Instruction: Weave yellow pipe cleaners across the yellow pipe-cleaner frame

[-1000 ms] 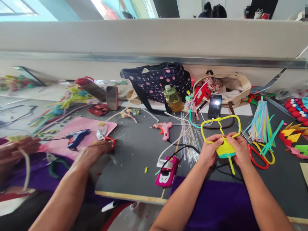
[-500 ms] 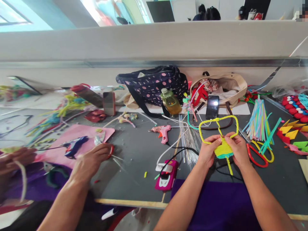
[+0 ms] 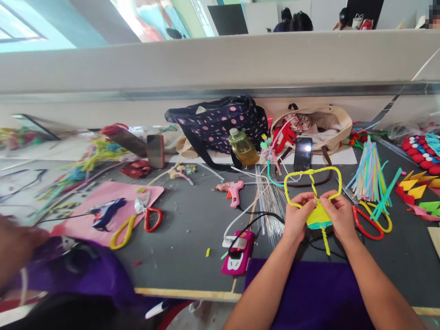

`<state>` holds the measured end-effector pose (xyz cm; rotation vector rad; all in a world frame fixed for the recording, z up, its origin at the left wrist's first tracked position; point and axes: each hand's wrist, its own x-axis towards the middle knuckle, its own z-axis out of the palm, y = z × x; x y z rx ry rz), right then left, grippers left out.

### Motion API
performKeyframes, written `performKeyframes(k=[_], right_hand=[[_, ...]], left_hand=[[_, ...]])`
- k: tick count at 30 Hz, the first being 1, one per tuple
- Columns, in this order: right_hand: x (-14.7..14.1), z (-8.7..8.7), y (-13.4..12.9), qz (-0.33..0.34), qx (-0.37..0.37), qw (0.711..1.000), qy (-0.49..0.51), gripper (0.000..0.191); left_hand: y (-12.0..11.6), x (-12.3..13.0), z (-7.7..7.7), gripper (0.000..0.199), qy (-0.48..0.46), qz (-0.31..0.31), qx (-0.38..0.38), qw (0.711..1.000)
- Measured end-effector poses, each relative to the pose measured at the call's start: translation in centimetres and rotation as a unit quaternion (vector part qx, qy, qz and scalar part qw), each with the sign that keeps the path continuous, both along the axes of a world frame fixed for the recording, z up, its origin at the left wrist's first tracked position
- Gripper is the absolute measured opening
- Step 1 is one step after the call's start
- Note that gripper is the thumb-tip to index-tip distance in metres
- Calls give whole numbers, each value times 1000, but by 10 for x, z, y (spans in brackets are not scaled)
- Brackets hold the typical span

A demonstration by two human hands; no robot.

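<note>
Neighbour's hand [image 3: 19, 247] away, craft [image 3: 318, 216] between fingers [image 3: 308, 209]

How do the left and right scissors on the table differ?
The left scissors have handle loops spread wide apart; the right scissors' loops overlap in view. The left scissors lie partly on the pink sheet; the right scissors lie on the dark tabletop beside the right hand. Both have one red loop, one yellow.

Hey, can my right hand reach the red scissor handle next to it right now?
Probably yes: the red scissor handle lies just beside your right hand, and nothing seems to lie over it. That hand is holding the yellow piece, though, so it would likely need to let go first.
</note>
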<state>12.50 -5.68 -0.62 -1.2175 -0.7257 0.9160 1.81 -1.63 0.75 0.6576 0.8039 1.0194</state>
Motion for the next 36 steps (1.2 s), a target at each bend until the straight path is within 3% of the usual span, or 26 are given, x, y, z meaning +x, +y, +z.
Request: performKeyframes(k=[4, 10, 27, 36], right_hand=[[-2, -1, 1, -5, 0, 1000, -4, 19], [-4, -4, 3, 2, -7, 995, 95, 21], [-5, -1, 1, 9, 1, 995, 100, 19], [-6, -2, 0, 14, 0, 993, 121, 20]], left_hand=[[-1, 1, -3, 29, 20, 21, 12, 999], [-1, 1, -3, 25, 7, 19, -12, 1000], [1, -4, -3, 29, -49, -34, -45, 997], [0, -5, 0, 26, -51, -32, -49, 997]])
